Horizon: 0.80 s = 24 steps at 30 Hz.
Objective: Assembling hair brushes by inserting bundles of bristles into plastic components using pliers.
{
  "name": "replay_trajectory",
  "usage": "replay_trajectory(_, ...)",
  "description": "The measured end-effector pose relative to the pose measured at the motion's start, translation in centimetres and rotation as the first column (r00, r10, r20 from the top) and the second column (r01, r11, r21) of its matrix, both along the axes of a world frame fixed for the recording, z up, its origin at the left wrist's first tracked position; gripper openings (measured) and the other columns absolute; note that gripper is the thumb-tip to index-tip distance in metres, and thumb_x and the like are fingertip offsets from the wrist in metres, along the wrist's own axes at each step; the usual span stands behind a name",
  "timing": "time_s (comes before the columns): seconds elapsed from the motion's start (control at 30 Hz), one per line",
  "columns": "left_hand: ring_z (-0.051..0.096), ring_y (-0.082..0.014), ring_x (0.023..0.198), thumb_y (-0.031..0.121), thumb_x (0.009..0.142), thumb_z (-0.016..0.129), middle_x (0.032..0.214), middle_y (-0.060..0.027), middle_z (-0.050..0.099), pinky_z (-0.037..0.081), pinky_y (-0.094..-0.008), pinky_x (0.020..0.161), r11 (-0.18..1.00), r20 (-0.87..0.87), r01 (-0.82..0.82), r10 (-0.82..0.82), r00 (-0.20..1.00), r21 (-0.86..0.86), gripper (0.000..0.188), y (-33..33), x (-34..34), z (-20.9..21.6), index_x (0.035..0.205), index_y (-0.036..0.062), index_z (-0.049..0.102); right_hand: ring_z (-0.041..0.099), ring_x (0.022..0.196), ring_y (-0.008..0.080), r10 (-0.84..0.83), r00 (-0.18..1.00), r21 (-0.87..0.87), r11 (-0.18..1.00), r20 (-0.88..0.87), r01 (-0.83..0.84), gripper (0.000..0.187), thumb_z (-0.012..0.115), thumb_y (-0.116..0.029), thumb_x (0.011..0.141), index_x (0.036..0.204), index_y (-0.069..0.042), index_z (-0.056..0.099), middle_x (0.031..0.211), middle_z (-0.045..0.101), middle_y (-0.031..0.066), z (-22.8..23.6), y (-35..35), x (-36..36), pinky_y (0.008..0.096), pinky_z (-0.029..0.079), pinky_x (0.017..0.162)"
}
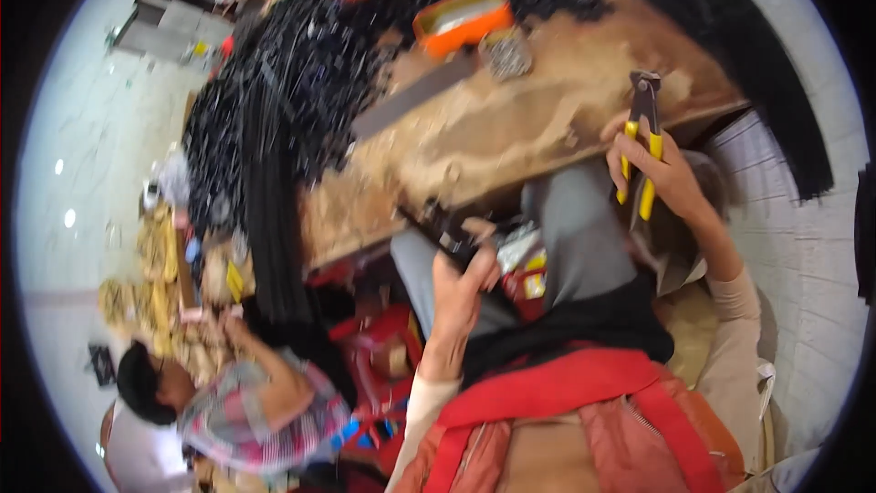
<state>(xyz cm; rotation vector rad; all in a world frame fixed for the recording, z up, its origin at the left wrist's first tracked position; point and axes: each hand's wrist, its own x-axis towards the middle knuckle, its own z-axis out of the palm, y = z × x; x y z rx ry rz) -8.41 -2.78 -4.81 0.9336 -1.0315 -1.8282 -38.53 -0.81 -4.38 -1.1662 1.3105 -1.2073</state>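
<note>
From the clamped right grip (662,167) jut pincers (644,91); the left grip (464,281) clamps black pieces (452,236).

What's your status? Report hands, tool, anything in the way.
Right hand holds pincers, handles spread. Left hand grips black piece, detail blurred. Orange box on bench, away from both hands.
</note>
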Motion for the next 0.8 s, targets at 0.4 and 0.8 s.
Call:
replay_trajectory(0.4,0.034,-0.0054,0.054,0.041,0.083,0.074,0.062,0.0057,0.04,0.026,-0.0227,0.051,0.98,-0.015,0.017,-0.02,1.0,-0.199,0.068,4.4,3.0,1.2,0.128,-0.0034,0.051,0.049,0.103,0.0355,0.145,0.668,-0.2,0.89,-0.73,-0.411,0.063,0.06,0.006,0.08,0.139,-0.009,0.046,0.112,0.05,0.0156,2.2,6.7,12.5,0.0409,0.042,0.09)
replay_trajectory(0.8,0.042,-0.0062,0.057,0.04,0.081,0.077,0.069,0.0017,0.051,0.029,-0.0222,0.051,0.963,0.001,0.102,-0.105,0.995,-0.25,0.075,5.9,4.6,1.7,0.133,-0.0045,0.048,0.057,0.082,0.0309,0.035,0.389,-0.22,0.777,-0.92,-0.59,0.052,0.066,-0.002,0.079,0.129,-0.008,0.052,0.09,0.056,0.01,5.8,5.8,11.7,0.037,0.048,0.072)
